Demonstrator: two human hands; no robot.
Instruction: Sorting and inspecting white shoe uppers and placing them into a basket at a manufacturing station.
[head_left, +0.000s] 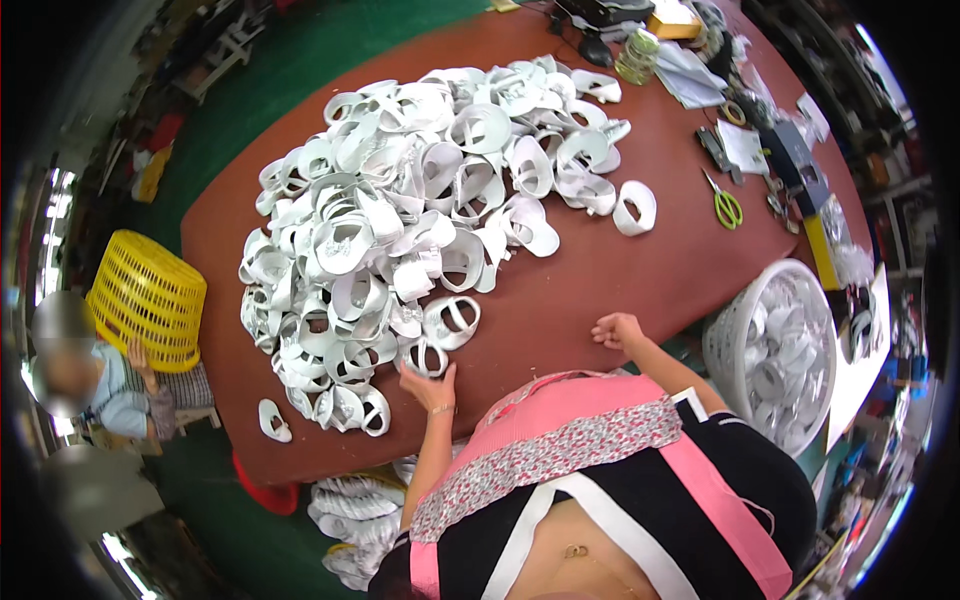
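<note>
A big heap of white shoe uppers (pixel 385 200), many with a strap across the opening, covers the left and middle of the red-brown table (pixel 560 300). My left hand (pixel 432 390) is at the heap's near edge, thumb and fingers closed on the near side of one white shoe upper (pixel 427 358). Another strapped upper (pixel 452 322) lies just beyond it. Over the table's near right part, my right hand (pixel 618 331) is apart from the heap, its fingers loosely bent and slightly separated. I see nothing in it.
Green-handled scissors (pixel 728 210), a tape roll (pixel 733 113) and a glass jar (pixel 637 58) lie or stand along the table's right side. A white basket (pixel 722 340) of white pieces stands at right. At left, a person (pixel 130 390) sits by a yellow basket (pixel 150 300).
</note>
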